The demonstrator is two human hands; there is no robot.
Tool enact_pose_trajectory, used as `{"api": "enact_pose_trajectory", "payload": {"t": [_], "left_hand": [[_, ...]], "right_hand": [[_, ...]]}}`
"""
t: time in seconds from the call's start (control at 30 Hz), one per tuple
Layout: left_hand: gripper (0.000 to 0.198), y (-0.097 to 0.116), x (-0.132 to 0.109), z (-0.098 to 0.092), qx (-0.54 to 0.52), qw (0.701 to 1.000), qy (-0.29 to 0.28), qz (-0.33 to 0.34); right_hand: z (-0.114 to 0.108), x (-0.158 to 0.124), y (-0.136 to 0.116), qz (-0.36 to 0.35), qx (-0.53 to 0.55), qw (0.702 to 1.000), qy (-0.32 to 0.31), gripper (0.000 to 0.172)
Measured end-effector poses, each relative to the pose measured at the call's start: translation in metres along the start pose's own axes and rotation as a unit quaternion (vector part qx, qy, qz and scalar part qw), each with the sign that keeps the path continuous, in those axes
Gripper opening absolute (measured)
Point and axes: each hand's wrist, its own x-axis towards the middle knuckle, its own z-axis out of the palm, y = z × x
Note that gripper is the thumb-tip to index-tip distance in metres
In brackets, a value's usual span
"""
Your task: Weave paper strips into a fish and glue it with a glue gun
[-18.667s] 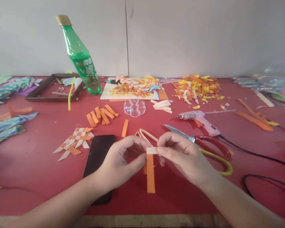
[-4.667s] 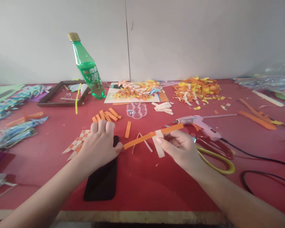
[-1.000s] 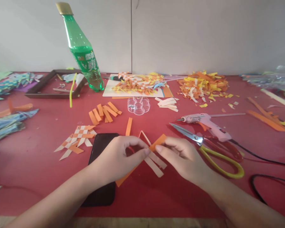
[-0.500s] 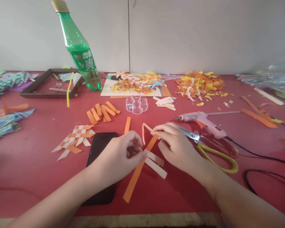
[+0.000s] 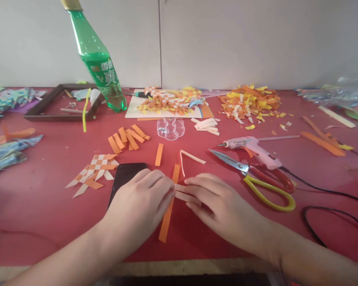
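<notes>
My left hand is closed, its fingertips pinching the left ends of two pale paper strips. These strips cross a long orange strip that runs toward the table's front edge. The fingers of my right hand are around the right ends of the pale strips, thumb below and fingers above. A folded pale strip lies just beyond my right hand, and a short orange strip lies beyond my left. Under my left hand is a black phone, partly covered.
Scissors and a pink glue gun lie at right, with a black cable. A woven paper fish is at left. Farther back are a green bottle, a frame, a clear bead tray and paper piles.
My right hand has moved down and left, from the folded strip's end to the pale strips. The long orange strip has turned more upright. My left hand has rolled over the strips.
</notes>
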Motion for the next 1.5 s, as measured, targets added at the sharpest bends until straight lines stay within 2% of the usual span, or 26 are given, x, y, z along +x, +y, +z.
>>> {"api": "enact_pose_trajectory", "payload": {"t": [0.17, 0.37, 0.5, 0.6, 0.93, 1.07, 1.23, 1.5], "left_hand": [[0.016, -0.017, -0.006, 0.004, -0.008, 0.992, 0.029, 0.12], [0.019, -0.012, -0.01, 0.016, 0.004, 0.993, 0.049, 0.106], [0.017, -0.01, -0.012, 0.021, 0.036, 0.984, 0.102, 0.141], [0.017, -0.01, -0.013, 0.022, 0.055, 0.979, 0.114, 0.158], [0.023, -0.007, -0.014, 0.022, 0.018, 0.988, 0.104, 0.117], [0.022, -0.004, -0.013, 0.024, 0.0, 0.99, 0.109, 0.09], [0.024, -0.003, -0.012, 0.025, 0.025, 0.99, 0.106, 0.09], [0.017, -0.005, -0.013, 0.024, 0.015, 0.991, 0.099, 0.094]], "right_hand": [[0.005, -0.01, 0.015, -0.034, 0.024, 0.998, -0.036, 0.026], [0.007, -0.013, 0.018, -0.031, 0.048, 0.998, -0.025, 0.039], [0.012, -0.01, 0.013, -0.053, 0.051, 0.997, 0.024, 0.028], [0.015, -0.007, 0.012, -0.061, 0.05, 0.997, 0.02, 0.026], [0.014, -0.009, 0.014, -0.071, 0.066, 0.995, -0.004, 0.024], [0.016, -0.008, 0.015, -0.07, 0.066, 0.995, 0.021, 0.021], [0.016, -0.009, 0.015, -0.035, 0.04, 0.996, 0.065, 0.022], [0.017, -0.007, 0.015, -0.018, 0.054, 0.998, 0.038, 0.028]]}}
